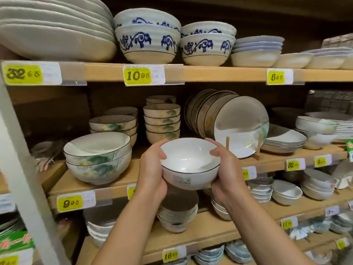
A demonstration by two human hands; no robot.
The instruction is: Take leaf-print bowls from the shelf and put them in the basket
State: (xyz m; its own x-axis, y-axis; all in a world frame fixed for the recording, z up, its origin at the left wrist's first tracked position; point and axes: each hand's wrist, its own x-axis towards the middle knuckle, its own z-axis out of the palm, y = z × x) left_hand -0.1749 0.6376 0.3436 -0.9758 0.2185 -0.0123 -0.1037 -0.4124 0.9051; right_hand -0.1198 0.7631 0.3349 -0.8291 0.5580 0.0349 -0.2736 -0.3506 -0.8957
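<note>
Shelving [219, 73] of pale wood, crowded with crockery. On the middle board at left, two nested leaf-print bowls [97, 165]; right of them, leaning plates [240, 123]. In front of that board, a dark-rimmed white bowl [189, 159], clasped between left hand [152, 169] and right hand [227, 173], fingers curled under its sides, thumbs hooked over the rim. On its near wall, a small label [181, 179].

- A white ceramic bowl with a thin dark rim [190, 161] is held in front of the wooden shelf [118, 180].
- The left hand [152, 169] and right hand [225, 169] grip its opposite sides.
- Stacked leaf-print bowls [97, 159] sit to the left.
</note>
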